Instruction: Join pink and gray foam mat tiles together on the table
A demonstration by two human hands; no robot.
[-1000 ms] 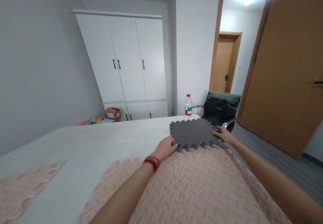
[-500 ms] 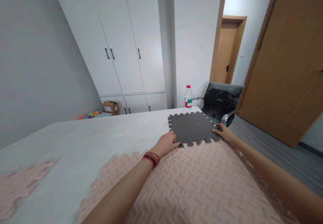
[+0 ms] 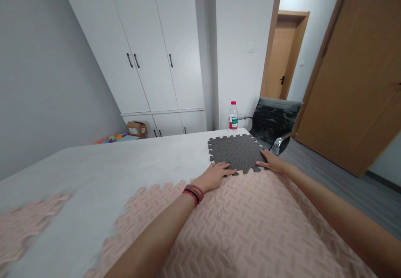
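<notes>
Across the bottom centre of the frame, the white table is covered by joined pink foam mats with a raised pattern; a separate pink foam piece is seen at the lower left. Bracelets are worn on the left wrist. Just beyond the joined mats, right of centre, a dark grey interlocking foam tile is laid flat, its toothed near edge set against the pink. Its near left corner is touched by the left hand, unclenched, palm down with fingers extended. Its near right corner is pressed by the right hand, also unclenched, thumb and fingers spread. Farther back, a red-capped bottle is stood upright near the table's far edge, with a black chair to its right. White cabinets are seen at the upper left.
</notes>
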